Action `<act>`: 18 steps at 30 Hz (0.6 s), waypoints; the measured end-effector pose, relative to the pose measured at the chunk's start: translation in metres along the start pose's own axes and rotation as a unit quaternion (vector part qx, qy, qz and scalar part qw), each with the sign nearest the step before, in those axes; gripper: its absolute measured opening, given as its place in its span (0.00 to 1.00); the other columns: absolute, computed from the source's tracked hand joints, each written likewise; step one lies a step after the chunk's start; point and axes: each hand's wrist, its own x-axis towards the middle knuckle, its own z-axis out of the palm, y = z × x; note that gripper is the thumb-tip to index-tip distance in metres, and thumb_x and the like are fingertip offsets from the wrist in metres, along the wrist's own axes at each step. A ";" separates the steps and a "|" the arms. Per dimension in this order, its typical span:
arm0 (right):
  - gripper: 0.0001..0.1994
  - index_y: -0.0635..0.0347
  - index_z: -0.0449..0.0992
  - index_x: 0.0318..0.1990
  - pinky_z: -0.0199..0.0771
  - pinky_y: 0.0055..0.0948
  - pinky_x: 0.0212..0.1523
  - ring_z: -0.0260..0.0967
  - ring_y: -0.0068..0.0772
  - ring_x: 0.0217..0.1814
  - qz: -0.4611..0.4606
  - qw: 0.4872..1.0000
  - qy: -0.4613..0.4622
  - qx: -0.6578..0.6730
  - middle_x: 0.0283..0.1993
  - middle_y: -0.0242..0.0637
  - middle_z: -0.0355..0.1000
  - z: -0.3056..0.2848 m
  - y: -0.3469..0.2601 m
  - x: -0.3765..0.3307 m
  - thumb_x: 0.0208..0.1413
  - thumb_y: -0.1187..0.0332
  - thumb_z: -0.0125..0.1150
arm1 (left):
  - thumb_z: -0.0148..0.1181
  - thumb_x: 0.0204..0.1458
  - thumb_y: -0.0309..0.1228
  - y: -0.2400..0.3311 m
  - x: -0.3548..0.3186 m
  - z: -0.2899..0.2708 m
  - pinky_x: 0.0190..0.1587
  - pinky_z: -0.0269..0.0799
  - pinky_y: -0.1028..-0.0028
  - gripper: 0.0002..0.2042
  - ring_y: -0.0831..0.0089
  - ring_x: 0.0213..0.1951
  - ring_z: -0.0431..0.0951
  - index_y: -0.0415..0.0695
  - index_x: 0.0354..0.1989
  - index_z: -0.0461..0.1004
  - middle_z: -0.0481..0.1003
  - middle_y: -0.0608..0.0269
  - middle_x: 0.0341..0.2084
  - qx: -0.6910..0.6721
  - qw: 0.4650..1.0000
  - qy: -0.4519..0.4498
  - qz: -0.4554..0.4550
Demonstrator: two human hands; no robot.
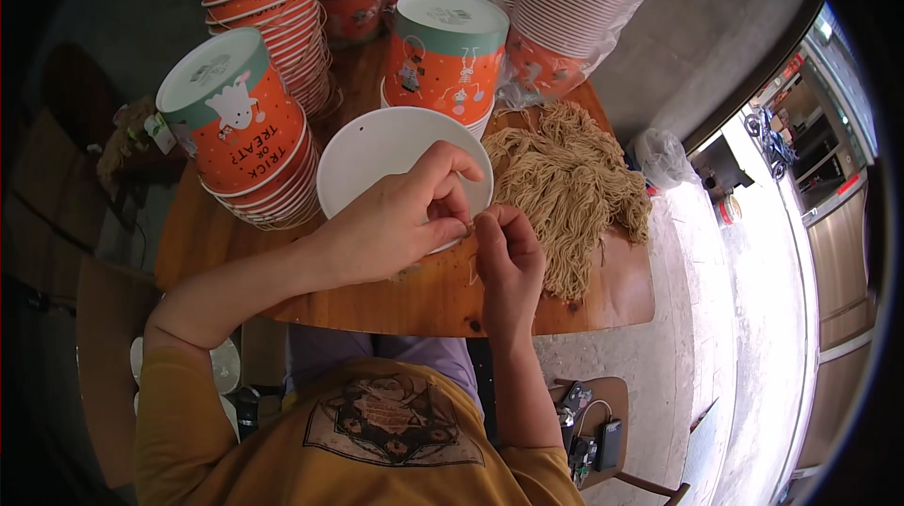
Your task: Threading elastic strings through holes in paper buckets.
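Observation:
A white-lined paper bucket [377,153] lies in front of me with its open mouth toward me and a small hole near its rim. My left hand [419,209] reaches across that mouth, thumb and fingers pinched at the right edge of the rim. Close against it, my right hand [510,247] pinches from outside the bucket. Between the fingertips is a thin tan piece of twine, mostly hidden by the fingers. A loose heap of tan twine [570,191] lies just right of my right hand.
Upside-down stacks of orange buckets stand at the left [250,129], behind the white one [447,59], and at the far left [268,7]. Plastic-wrapped bucket stacks [574,16] fill the back. The wooden table [428,310] has a curved front edge. A stool [603,412] holding small devices stands at lower right.

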 end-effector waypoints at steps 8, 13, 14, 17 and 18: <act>0.04 0.62 0.70 0.40 0.61 0.12 0.30 0.60 0.09 0.30 -0.086 0.992 0.017 -0.092 0.31 0.24 0.68 0.000 0.003 -0.001 0.59 0.75 0.58 | 0.57 0.55 0.20 -0.008 0.003 -0.003 0.51 0.65 0.73 0.19 0.78 0.40 0.73 0.42 0.52 0.58 0.74 0.65 0.33 -0.052 0.999 -0.007 0.007; 0.07 0.60 0.70 0.40 0.59 0.14 0.23 0.59 0.10 0.24 -0.149 0.974 0.057 -0.162 0.25 0.24 0.66 0.001 0.000 -0.007 0.56 0.76 0.60 | 0.56 0.55 0.20 -0.008 0.003 -0.004 0.52 0.65 0.73 0.18 0.78 0.41 0.73 0.41 0.52 0.58 0.73 0.65 0.33 -0.058 0.998 -0.013 -0.005; 0.07 0.60 0.70 0.40 0.59 0.14 0.23 0.59 0.10 0.24 -0.149 0.974 0.056 -0.162 0.25 0.24 0.66 -0.002 0.001 -0.008 0.56 0.76 0.60 | 0.56 0.55 0.20 -0.007 0.003 -0.004 0.52 0.65 0.73 0.18 0.78 0.41 0.73 0.41 0.52 0.58 0.73 0.65 0.33 -0.058 0.998 -0.012 -0.005; 0.05 0.60 0.71 0.37 0.59 0.15 0.22 0.60 0.11 0.23 -0.164 0.972 0.022 -0.167 0.26 0.27 0.66 -0.010 0.003 -0.009 0.55 0.76 0.61 | 0.56 0.55 0.20 -0.005 0.004 -0.002 0.52 0.65 0.73 0.18 0.79 0.41 0.73 0.41 0.52 0.58 0.73 0.65 0.33 -0.075 0.997 -0.020 -0.010; 0.04 0.60 0.71 0.36 0.59 0.15 0.22 0.61 0.12 0.23 -0.189 0.964 0.018 -0.188 0.27 0.28 0.66 -0.010 0.004 -0.009 0.55 0.76 0.61 | 0.56 0.54 0.20 -0.004 0.003 -0.002 0.51 0.65 0.73 0.18 0.79 0.41 0.73 0.42 0.52 0.58 0.73 0.65 0.33 -0.076 0.997 -0.016 -0.018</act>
